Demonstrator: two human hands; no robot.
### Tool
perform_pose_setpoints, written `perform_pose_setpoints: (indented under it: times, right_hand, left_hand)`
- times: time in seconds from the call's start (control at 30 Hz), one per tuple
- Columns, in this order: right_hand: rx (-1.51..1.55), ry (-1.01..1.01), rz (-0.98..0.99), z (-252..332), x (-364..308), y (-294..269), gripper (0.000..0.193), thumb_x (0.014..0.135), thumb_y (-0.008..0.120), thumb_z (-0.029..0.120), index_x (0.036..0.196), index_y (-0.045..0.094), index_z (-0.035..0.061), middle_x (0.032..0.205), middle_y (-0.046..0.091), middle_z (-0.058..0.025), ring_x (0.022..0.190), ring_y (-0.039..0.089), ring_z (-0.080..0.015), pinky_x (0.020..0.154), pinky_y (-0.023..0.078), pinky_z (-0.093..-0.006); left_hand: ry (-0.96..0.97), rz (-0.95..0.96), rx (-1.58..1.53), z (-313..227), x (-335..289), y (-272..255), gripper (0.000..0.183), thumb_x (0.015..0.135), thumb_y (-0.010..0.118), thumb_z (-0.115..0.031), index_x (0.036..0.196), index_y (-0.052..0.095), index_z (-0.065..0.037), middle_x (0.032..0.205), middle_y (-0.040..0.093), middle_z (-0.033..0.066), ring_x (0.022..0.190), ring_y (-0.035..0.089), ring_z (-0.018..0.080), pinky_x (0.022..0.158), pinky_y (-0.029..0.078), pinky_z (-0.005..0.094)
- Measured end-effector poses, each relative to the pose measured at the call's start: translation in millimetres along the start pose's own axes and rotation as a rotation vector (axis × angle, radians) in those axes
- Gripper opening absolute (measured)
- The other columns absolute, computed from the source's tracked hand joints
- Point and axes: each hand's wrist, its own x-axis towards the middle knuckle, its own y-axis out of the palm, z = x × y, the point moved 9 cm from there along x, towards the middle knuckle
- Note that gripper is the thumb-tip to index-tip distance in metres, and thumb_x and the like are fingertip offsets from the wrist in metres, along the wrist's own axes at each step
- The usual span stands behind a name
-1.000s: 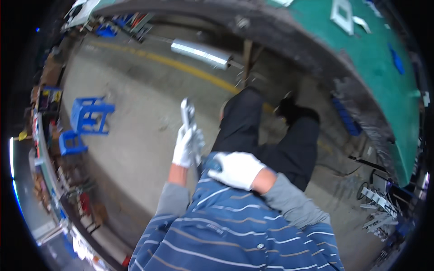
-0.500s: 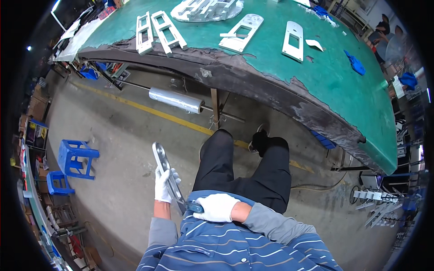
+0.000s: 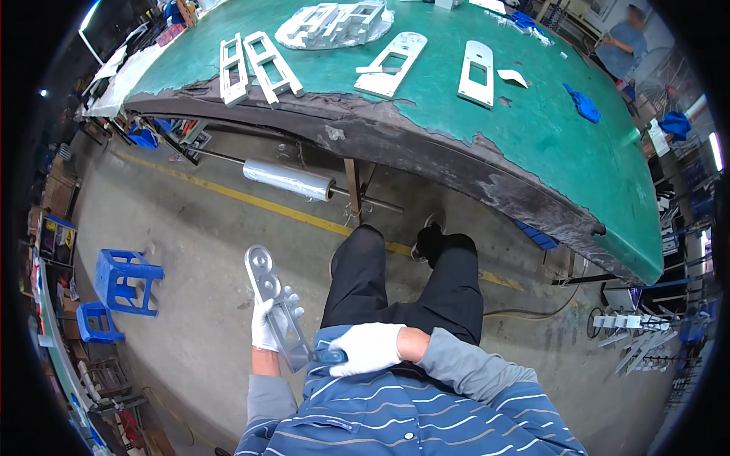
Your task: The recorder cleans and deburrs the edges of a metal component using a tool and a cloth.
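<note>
Gripping the metal plate (image 3: 266,288) in my left hand (image 3: 266,328), I have it above the floor (image 3: 198,334), left of my left knee and ahead of my waist. Orientation: long axis running away from my body and leaning left; rounded end outermost, with two circular recesses; opposite end close to my shirt.

Left hand: gloved, closed about the plate's midsection, fingertips showing on its right side; forearm pointing nearly straight ahead. Right hand (image 3: 369,350): gloved, closed on a blue-handled tool (image 3: 330,356), whose working end lies at the plate's near end; I cannot tell whether they touch. Right forearm: laid across my belly, pointing left.

Containers: a blue crate (image 3: 538,235) below the green table (image 3: 547,144), contents not discernible; a blue bin (image 3: 143,137) under the table's far left side, contents likewise unclear.

On the tabletop: a pile of white frames (image 3: 334,24), two narrow frames (image 3: 235,95) by the edge, and two round-ended plates (image 3: 479,53) farther right. Two blue stools (image 3: 125,278) stand left of the plate.
</note>
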Motion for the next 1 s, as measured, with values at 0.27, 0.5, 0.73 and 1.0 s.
perform_pose_setpoints:
  times: [0.27, 0.5, 0.73, 1.0]
  right_hand:
    - [0.048, -0.021, -0.01, 0, -6, -3, 0.049, 0.098, 0.055, 0.053, 0.11, 0.071, 0.0079, 0.106, 0.075, -0.0162, 0.089, 0.07, -0.0389, 0.082, 0.055, -0.0444]
    - [0.22, -0.019, -0.293, -12, -29, -39, 0.037, 0.096, 0.068, 0.044, 0.1, 0.072, 0.008, 0.08, 0.071, -0.0043, 0.064, 0.063, -0.0201, 0.069, 0.053, -0.0331]
    - [0.715, 0.267, -0.217, -48, -7, -30, 0.033, 0.095, 0.074, 0.034, 0.1, 0.071, 0.0015, 0.069, 0.065, -0.0059, 0.052, 0.058, -0.0124, 0.051, 0.05, -0.0241]
    - [1.102, 0.24, -0.181, -67, 15, -16, 0.031, 0.099, 0.07, 0.037, 0.096, 0.072, 0.0065, 0.062, 0.064, -0.003, 0.038, 0.051, -0.0093, 0.037, 0.04, -0.0206]
  left_hand:
    - [-0.039, 0.108, 0.119, -3, -5, 16, 0.083, 0.078, 0.074, -0.017, 0.154, 0.041, -0.018, 0.135, 0.06, 0.0188, 0.118, 0.063, 0.0373, 0.087, 0.058, 0.0582]
    - [-0.098, 0.138, -0.077, -12, 9, 37, 0.065, 0.09, 0.071, -0.018, 0.148, 0.046, -0.004, 0.137, 0.06, 0.0207, 0.119, 0.063, 0.0344, 0.103, 0.05, 0.0501]
    - [-0.041, 0.172, -0.277, -19, -18, 8, 0.069, 0.094, 0.066, -0.023, 0.154, 0.037, -0.004, 0.138, 0.057, 0.0284, 0.117, 0.063, 0.0451, 0.098, 0.053, 0.062]
    - [0.008, 0.085, -0.117, -8, -22, -12, 0.063, 0.097, 0.063, -0.023, 0.152, 0.04, -0.002, 0.138, 0.058, 0.0281, 0.117, 0.064, 0.0451, 0.096, 0.056, 0.0584]
